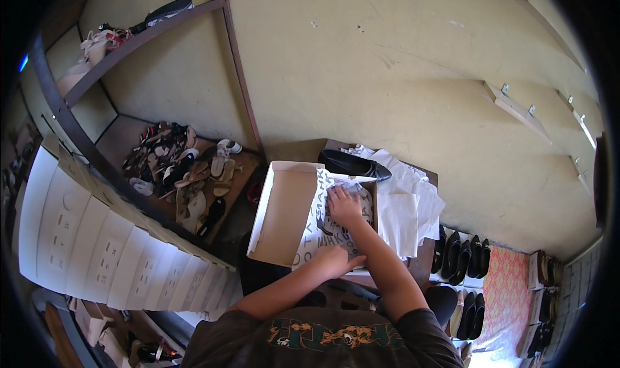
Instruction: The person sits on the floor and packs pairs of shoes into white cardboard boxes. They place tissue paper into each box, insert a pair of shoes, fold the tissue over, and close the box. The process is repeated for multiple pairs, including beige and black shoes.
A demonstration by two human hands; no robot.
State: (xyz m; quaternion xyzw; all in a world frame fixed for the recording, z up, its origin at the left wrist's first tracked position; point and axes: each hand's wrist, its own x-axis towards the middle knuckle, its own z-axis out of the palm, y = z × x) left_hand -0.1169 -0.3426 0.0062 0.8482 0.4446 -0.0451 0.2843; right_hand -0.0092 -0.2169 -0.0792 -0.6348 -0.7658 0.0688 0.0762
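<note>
An open shoe box stands on a small wooden table, its lid hinged out to the left. Printed white wrapping paper lines the box. My right hand lies flat on that paper at the box's far end. At the near end my left hand presses the paper down. A black flat shoe lies just beyond the box on loose white tissue sheets.
A pile of sandals and shoes covers a low shelf to the left. White stacked boxes run along the lower left. Black shoes line the floor beside a pink patterned mat at right. More shoes sit on an upper shelf.
</note>
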